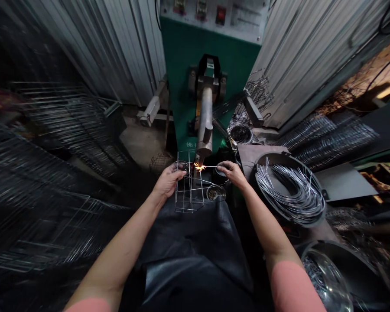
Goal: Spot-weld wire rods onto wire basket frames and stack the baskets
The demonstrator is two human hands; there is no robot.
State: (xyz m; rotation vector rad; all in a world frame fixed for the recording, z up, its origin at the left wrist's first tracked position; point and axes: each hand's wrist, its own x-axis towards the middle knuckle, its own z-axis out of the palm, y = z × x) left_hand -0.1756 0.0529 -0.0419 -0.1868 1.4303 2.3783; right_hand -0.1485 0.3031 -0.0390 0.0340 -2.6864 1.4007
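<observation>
My left hand (168, 180) is closed on the left side of a small wire frame (190, 190), which hangs upright over my dark apron. Between finger and thumb, my right hand (233, 172) pinches the right end of a thin wire rod (211, 166). The rod's other end meets the frame under the electrode of a green spot welder (205, 117). Orange sparks (199, 166) fly at that contact point and hide the joint itself.
At right, a round pan (289, 188) holds a bundle of bent wires; below it stands a metal bowl (326, 277) with small pieces. Stacked wire racks (68, 125) fill the left side. A switch panel (214, 15) tops the welder, before corrugated metal walls.
</observation>
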